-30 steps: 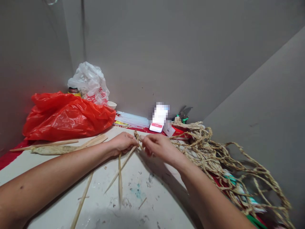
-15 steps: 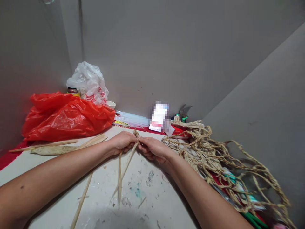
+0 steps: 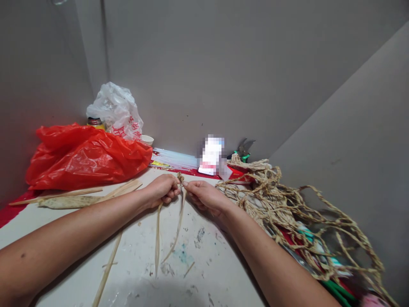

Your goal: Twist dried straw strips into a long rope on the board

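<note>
My left hand (image 3: 165, 188) is closed around a small piece of twisted plant-fibre cord (image 3: 180, 177), whose knotted end sticks up between my hands. My right hand (image 3: 206, 197) pinches the same cord from the right, thumb and fingertips pressed together. Two pale dried leaf strips hang down towards me: a straight strip (image 3: 157, 245) from below my left hand and a thinner, curved strip (image 3: 179, 228) from between the hands. Inside the fingers the cord is hidden.
On the white tabletop (image 3: 140, 273) lie a long loose strip (image 3: 107, 273) and dried husk pieces (image 3: 70, 201). A red plastic bag (image 3: 86, 157) stands back left, a lit phone (image 3: 211, 155) and pruning shears (image 3: 244, 149) at the back. Tangled braided cord (image 3: 287, 207) covers the right side.
My hands have drawn slightly apart at the cord. The right hanging strip, which crossed the left strip before, now hangs clear of it and curves. The view has shifted a little.
</note>
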`<state>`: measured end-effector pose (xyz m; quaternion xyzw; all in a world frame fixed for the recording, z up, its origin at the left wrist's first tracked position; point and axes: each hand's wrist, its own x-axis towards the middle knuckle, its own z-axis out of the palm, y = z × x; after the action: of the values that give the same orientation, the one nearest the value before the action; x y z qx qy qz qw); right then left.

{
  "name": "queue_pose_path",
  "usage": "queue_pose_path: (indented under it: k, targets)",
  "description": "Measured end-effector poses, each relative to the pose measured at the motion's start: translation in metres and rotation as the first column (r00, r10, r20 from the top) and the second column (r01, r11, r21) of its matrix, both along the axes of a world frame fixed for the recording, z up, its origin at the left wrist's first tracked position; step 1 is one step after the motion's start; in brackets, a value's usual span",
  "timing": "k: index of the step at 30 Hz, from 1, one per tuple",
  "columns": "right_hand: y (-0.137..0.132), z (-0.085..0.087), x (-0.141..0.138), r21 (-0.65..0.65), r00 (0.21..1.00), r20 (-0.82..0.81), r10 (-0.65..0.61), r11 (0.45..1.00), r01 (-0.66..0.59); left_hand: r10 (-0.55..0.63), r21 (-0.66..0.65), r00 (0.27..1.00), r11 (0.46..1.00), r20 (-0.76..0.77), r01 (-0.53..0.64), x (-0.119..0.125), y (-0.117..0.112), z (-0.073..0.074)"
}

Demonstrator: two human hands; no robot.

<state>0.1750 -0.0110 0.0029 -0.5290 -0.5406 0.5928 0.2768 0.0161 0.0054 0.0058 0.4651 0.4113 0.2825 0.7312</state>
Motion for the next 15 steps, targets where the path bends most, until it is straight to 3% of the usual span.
queue_pose_path:
  k: [7,15]
  targets:
    - [0.0,0.002,0.01,-0.109,0.972,-0.182,0.146,0.98,-0.168,-0.033,0.013,0.999,0.999,0.013,0.033,-0.006,0.005,0.0]
    - [0.001,-0.001,0.013,-0.146,0.965,-0.203,0.168,0.969,-0.2,-0.057,0.012,0.998,0.998,-0.034,0.058,-0.015,0.013,-0.003]
